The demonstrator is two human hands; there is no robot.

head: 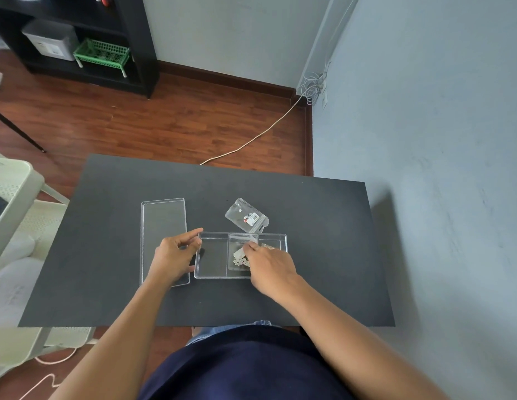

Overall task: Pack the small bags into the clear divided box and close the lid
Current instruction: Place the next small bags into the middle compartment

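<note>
The clear divided box (212,255) lies on the black table (323,255) in front of me, lid off. Its clear lid (163,220) lies flat to the left of the box. My left hand (173,255) rests over the lid's near end, its fingertips touching the box's left wall. My right hand (270,269) pinches a small bag of pale beads (240,259) that sits in the middle compartment. Another small bag (270,246) shows in the right compartment, partly hidden by my right hand. A third small clear bag (247,216) with a red label lies on the table just behind the box.
A grey wall stands close along the table's right side. A pale chair (12,203) is at the left edge of the table. A cable (251,140) runs over the wooden floor beyond the table, and a black shelf (78,39) stands further back.
</note>
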